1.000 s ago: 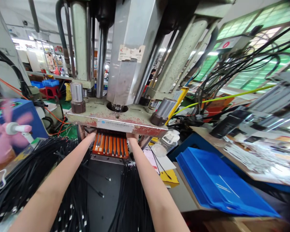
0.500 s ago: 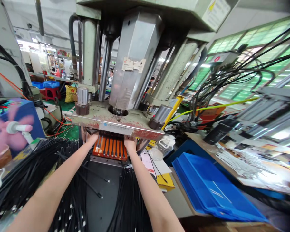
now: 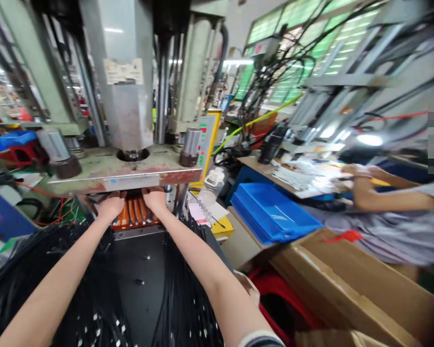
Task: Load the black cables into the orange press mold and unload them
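Observation:
Both hands reach under the press's heavy plate (image 3: 159, 172), one at each side of an orange slotted mould (image 3: 121, 222). My left hand (image 3: 111, 206) is by the mould's left side, its fingers mostly hidden beneath the plate. At the right side, my right hand (image 3: 155, 198) reaches in, with its fingertips out of sight. Dark cable ends lie side by side in the mould's slots. Black cables (image 3: 188, 294) with pale metal tips hang in bundles on both sides of the dark work surface (image 3: 139, 260). What either hand grips cannot be made out.
Blue bins (image 3: 275, 212) stand stacked at right, with a cardboard box (image 3: 332, 279) in front of them. A clear plastic jug (image 3: 214, 180) is beside the press. Farther right, another person's arm (image 3: 390, 193) reaches over a table of white cables (image 3: 300, 176).
The view has swung right, so the press appears farther left and the other person shows. Both hands stay under the plate and now sit closer together over the mould.

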Motion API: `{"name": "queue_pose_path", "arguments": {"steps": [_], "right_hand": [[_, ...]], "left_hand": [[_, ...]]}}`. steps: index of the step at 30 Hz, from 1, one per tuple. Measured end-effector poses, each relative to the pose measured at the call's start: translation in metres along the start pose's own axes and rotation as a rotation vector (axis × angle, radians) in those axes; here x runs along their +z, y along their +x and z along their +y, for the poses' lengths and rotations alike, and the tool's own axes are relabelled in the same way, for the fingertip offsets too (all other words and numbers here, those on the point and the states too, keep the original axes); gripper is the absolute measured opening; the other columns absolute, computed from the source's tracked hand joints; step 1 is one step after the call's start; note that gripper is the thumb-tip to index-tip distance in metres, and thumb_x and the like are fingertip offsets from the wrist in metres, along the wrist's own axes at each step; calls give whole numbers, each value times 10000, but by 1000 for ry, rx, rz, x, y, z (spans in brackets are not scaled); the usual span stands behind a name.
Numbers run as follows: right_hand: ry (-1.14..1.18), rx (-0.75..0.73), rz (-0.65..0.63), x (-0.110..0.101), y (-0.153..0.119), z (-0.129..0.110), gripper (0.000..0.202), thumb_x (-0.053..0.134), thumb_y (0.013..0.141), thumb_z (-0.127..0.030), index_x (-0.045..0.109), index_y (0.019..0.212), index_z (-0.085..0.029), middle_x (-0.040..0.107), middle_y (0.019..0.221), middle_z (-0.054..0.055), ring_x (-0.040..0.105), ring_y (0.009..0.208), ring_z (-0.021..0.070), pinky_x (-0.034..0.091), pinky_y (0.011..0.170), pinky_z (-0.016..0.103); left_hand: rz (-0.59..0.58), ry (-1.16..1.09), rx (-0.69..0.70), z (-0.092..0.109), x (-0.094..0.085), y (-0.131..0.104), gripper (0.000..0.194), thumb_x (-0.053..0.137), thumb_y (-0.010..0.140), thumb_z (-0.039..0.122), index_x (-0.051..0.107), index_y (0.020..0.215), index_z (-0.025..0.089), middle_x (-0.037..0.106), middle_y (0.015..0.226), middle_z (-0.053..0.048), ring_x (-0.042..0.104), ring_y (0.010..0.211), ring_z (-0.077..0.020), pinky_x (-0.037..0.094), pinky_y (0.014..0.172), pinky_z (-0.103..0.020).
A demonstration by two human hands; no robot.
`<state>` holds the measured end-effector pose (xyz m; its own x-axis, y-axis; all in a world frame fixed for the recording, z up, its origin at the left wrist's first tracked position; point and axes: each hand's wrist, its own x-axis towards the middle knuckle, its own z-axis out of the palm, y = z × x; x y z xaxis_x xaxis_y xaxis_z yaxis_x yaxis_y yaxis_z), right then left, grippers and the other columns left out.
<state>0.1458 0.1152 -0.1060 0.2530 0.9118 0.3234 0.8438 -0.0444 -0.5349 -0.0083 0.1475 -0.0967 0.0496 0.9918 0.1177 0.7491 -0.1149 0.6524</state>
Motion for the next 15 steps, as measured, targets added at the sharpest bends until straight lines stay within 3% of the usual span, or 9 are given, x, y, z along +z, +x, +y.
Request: {"name": "queue_pose_path", "arguments": {"steps": [3,6,8,11,12,15], "right_hand": [[250,-70,60,-3,-10,-4,231,504,927,-306,696,919,-177,724,931,56,656,905,181,472,818,248],[650,-168,18,-10,-29,0,222,464,938,-262,666,927,-170,693,782,10,653,739,144,493,704,225],[771,-176,63,-17,-44,9,215,438,937,-224,640,993,-177,672,826,-1,640,733,120,496,704,214],[664,-66,307,-30,-66,29,202,538,873,-202,618,1057,-172,638,980,35,616,825,136,488,788,250],[608,-45,320,-34,-72,35,209,577,853,-204,623,1054,-173,634,982,39,609,829,145,483,799,262],[525,-110,115,-46,-88,47,135,615,853,-218,654,981,-205,654,864,1,606,780,149,473,779,260]], "left_hand": [[-112,-66,-4,11,-1,-5,401,537,826,530,643,794,145,683,1068,-201,525,1194,-425,380,1026,-533],[-440,-509,-80,21,2,-20,388,584,794,544,643,814,161,703,867,-140,664,959,-351,553,796,-443],[-592,-824,-119,27,5,-37,304,695,734,438,635,858,167,682,792,-94,688,777,-274,582,658,-375],[-604,-1048,-149,34,10,-65,265,778,654,247,623,856,173,629,753,-32,605,568,-136,555,523,-266],[-632,-1069,-146,36,11,-73,251,783,652,239,620,830,171,599,726,-15,535,490,-89,513,451,-221],[-829,-1024,-137,40,12,-93,274,798,653,324,617,786,167,503,637,20,294,356,-6,301,289,-139]]}}
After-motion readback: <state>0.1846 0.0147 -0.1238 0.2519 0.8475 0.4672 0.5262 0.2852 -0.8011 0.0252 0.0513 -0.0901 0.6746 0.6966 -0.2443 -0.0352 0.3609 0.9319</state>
